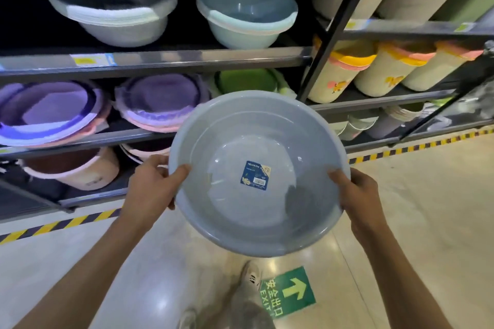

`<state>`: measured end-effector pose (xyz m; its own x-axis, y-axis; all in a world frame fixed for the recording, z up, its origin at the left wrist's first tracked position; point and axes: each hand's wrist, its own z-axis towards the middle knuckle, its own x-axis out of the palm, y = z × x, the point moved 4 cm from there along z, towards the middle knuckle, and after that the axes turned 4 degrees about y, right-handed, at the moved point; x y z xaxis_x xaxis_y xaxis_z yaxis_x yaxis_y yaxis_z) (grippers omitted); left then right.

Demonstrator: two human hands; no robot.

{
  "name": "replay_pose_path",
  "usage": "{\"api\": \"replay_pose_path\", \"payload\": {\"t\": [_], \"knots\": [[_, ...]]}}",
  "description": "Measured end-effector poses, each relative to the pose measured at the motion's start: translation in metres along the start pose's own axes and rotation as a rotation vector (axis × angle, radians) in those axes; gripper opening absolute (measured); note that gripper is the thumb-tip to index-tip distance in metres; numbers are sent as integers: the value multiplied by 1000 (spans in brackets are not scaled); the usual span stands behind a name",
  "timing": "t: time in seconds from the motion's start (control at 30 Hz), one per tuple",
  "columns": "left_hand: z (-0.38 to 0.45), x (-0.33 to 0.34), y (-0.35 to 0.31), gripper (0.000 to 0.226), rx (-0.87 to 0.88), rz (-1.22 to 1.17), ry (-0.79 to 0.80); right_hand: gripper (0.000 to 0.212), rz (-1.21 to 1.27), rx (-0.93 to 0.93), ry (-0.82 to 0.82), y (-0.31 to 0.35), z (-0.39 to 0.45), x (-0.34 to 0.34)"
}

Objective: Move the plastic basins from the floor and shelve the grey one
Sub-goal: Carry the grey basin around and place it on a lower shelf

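We hold the grey basin (259, 176) up in both hands, in front of the shelves.

Our left hand (153, 185) grips the basin's left rim, thumb hooked inside and fingers wrapped under; our right hand (357, 195) clamps the right rim the same way. The basin is off the floor (417, 208), tilted so its open side faces us, with a blue label (256, 175) stuck on the inside bottom. Behind it, the top shelf (160, 61) carries a dark grey stack (112, 0) and a pale blue stack (246, 12) of basins, well apart from ours. The shelf below holds purple basins (53, 112) and a green one (248, 81). A green exit sign (288, 291) lies on the floor beside our shoe (251, 278).
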<state>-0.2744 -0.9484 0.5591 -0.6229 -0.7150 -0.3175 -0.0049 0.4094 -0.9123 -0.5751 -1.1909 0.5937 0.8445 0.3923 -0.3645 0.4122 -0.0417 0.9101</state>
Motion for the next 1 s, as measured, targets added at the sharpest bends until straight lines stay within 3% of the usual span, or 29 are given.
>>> {"api": "replay_pose_path", "payload": {"t": [0.17, 0.37, 0.63, 0.77, 1.0], "knots": [[62, 58, 28, 50, -38, 78, 16, 22, -160, 14, 57, -46, 86, 8], [138, 125, 105, 30, -112, 172, -16, 5, -274, 57, 130, -133, 177, 44], [216, 197, 263, 20, -199, 300, 48, 15, -431, 124, 188, -298, 246, 112], [246, 229, 349, 28, -245, 336, 121, 31, -477, 155, 186, -384, 268, 144], [312, 284, 469, 30, -225, 425, 154, 22, -561, 188, 190, -525, 314, 208]]}}
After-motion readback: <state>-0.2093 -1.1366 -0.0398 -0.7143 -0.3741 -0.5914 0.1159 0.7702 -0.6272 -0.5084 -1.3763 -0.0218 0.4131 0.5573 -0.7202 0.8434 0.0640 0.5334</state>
